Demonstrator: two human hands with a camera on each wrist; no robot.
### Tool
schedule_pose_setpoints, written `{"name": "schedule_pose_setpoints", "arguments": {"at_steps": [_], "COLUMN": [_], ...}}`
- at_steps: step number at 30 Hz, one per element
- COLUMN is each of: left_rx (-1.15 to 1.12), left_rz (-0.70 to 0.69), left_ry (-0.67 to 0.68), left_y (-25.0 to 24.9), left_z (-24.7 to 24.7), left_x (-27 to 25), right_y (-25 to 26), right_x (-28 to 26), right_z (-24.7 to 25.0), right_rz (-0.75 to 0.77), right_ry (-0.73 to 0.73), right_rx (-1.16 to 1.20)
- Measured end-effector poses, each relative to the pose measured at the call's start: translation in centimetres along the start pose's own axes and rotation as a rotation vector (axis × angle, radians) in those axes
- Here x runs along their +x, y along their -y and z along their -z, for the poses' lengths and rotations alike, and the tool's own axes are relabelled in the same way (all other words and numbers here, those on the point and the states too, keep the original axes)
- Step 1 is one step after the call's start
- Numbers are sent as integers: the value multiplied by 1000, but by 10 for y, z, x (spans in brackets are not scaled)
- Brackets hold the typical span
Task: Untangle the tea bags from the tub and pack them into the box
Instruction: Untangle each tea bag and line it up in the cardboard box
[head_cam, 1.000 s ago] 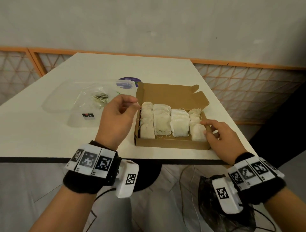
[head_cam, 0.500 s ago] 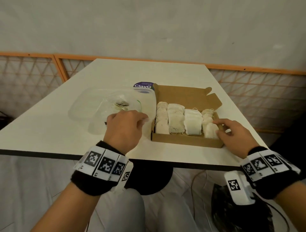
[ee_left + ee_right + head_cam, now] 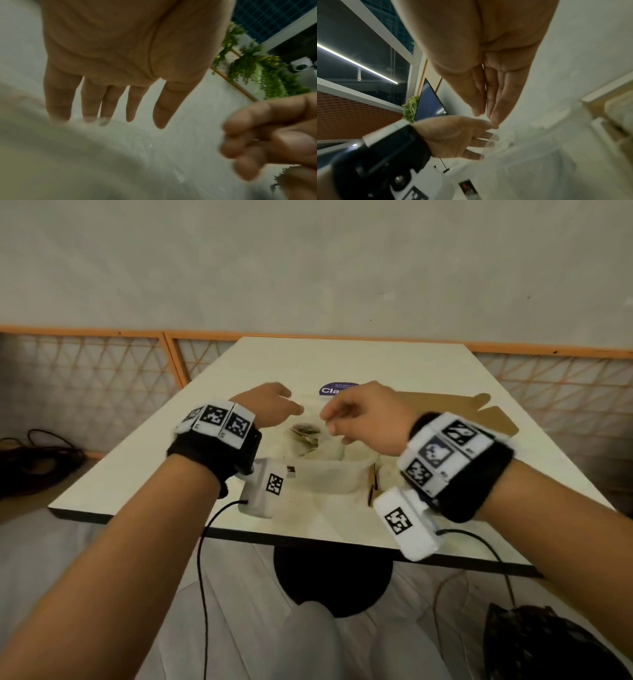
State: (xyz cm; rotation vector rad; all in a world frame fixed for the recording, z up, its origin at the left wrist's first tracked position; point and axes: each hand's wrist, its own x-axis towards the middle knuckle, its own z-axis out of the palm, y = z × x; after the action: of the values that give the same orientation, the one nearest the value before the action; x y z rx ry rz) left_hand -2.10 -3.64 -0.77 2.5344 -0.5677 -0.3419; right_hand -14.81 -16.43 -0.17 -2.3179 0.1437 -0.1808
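A clear plastic tub point(image 3: 329, 479) stands mid-table with a small tangle of tea bags point(image 3: 306, 434) inside. Just right of it lies the brown cardboard box point(image 3: 445, 412), its lid flap open and its tray mostly hidden behind my right wrist. My left hand point(image 3: 291, 405) hovers over the tub's left side. In the left wrist view this left hand point(image 3: 106, 119) has straight, spread fingers near the tub rim. My right hand point(image 3: 334, 422) hovers over the tub's right side, fingers loosely curled, with nothing seen in them. The two hands are a short gap apart.
The tub's lid with a purple label point(image 3: 334, 390) lies behind the tub. The white table point(image 3: 154, 474) has a near edge close to my wrists. An orange lattice fence point(image 3: 102, 378) runs behind it. Cables trail under the table and a dark bag point(image 3: 548, 645) sits on the floor.
My right hand left the packed box and swung left over the tub. My left hand rose from beside the box to the tub's left side. The view tilted upward.
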Motion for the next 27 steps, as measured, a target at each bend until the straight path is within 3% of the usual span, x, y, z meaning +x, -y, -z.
{"name": "schedule_pose_setpoints", "arguments": {"at_steps": [4, 7, 9, 11, 15, 21, 27], "left_rx": [170, 309, 283, 94, -526, -790, -1061], "left_rz": [30, -6, 2, 57, 154, 215, 155], "left_ry": [94, 91, 91, 135, 248, 265, 353], "left_y": [0, 2, 1, 6, 19, 24, 27], "left_z": [-11, -17, -20, -20, -13, -9, -13], "left_x": [10, 10, 10, 15, 20, 22, 26], "right_y": [-6, -14, -17, -21, -26, -28, -28], "right_x": [28, 34, 34, 34, 34, 37, 34], "right_z": [-27, -35, -37, -38, -38, -38, -29], "right_rz": [-72, -114, -120, -115, -45, 105, -26], "right_ry": [118, 82, 60, 50, 12, 79, 26], "right_rx": [-141, -315, -366, -396, -322, -233, 196]}}
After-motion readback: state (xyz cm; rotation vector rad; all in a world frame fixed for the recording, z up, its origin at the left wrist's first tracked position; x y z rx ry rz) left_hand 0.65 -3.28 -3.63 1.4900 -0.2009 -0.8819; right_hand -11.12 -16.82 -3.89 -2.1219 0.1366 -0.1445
